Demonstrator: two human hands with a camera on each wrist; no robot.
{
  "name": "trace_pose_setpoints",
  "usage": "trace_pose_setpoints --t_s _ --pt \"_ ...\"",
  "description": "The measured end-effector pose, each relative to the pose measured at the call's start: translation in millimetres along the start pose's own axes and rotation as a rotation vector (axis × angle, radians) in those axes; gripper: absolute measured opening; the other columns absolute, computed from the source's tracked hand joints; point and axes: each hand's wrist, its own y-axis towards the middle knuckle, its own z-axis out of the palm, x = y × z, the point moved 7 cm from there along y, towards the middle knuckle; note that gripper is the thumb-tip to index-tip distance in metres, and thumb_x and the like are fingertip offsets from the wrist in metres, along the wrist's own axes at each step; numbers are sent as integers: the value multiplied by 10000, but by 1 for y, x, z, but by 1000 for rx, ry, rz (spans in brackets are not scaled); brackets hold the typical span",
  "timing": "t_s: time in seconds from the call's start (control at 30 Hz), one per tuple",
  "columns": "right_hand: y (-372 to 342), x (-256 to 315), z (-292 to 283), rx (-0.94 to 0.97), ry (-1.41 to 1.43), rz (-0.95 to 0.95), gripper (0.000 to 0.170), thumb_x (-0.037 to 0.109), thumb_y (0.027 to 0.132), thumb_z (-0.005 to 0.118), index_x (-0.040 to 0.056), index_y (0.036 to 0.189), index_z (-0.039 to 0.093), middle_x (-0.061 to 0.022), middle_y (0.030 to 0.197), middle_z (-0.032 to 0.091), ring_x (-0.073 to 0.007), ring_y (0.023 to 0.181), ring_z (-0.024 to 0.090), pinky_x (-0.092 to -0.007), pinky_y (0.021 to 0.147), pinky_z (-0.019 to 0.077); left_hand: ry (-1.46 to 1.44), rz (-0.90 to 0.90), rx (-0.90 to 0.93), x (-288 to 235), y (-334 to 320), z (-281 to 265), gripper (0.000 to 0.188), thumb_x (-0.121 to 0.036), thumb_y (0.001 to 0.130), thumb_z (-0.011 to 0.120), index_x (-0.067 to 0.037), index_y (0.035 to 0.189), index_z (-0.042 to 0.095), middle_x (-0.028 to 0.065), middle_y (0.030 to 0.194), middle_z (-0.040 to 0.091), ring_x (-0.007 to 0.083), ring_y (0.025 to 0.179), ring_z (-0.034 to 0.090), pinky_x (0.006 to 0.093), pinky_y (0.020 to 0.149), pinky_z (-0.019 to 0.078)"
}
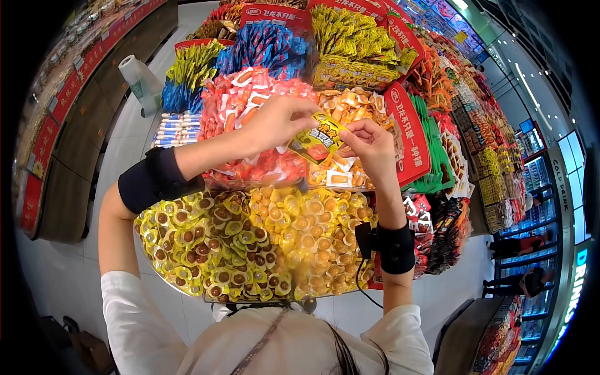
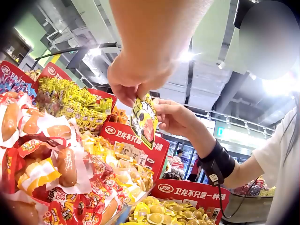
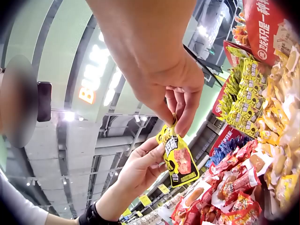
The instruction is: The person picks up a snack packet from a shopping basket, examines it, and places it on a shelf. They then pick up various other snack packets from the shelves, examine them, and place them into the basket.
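A small yellow and black snack packet [image 1: 317, 139] with a reddish food picture is held up between both hands, over the heaped snack bins. My left hand [image 1: 278, 125] pinches one edge of it between thumb and fingers. On the opposite side, my right hand [image 1: 370, 145] pinches a corner with thumb and forefinger. The right wrist view shows the packet [image 3: 179, 157] front on, its printed face unbroken where visible. Below the hands lie red-wrapped sausages [image 1: 219, 103] and orange-yellow packs [image 1: 353, 106].
Nearer my body, a bin holds yellow-wrapped eggs [image 1: 219, 244], dark and golden. Behind stand blue packets [image 1: 262, 47], yellow-green packets [image 1: 350, 34] and red sign boards [image 1: 406, 134]. A paper towel roll [image 1: 139, 81] stands at the left. Drink fridges [image 1: 537, 187] line the right side.
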Motion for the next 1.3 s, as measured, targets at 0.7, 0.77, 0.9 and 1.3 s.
trace_pose_setpoints --t_s 0.7,0.77,0.9,1.3 --pt "168 46 -185 -788 -128 -95 106 36 786 562 -52 755 512 -166 747 585 -237 607 633 -277 513 558 95 85 45 14 30 -10 265 -105 774 603 -6 1013 546 62 896 599 124 837 569 267 748 464" --pt "179 38 -185 -776 -183 -74 102 31 788 555 -57 759 514 -176 761 592 -242 608 635 -275 518 557 102 79 58 14 35 -9 273 -101 766 605 -4 1015 550 65 889 601 127 837 572 266 754 464" --pt "206 18 -189 -729 -221 -3 128 27 791 552 -91 838 531 -202 810 596 -248 642 637 -274 532 560 118 74 88 17 46 -8 266 -97 764 594 0 1008 554 70 900 602 131 839 572 268 762 460" --pt "256 -15 -175 -510 -277 38 155 6 777 567 -130 846 542 -195 754 590 -237 634 633 -255 508 552 108 62 105 37 70 0 234 -84 776 578 2 992 555 72 899 597 135 843 573 270 751 454"
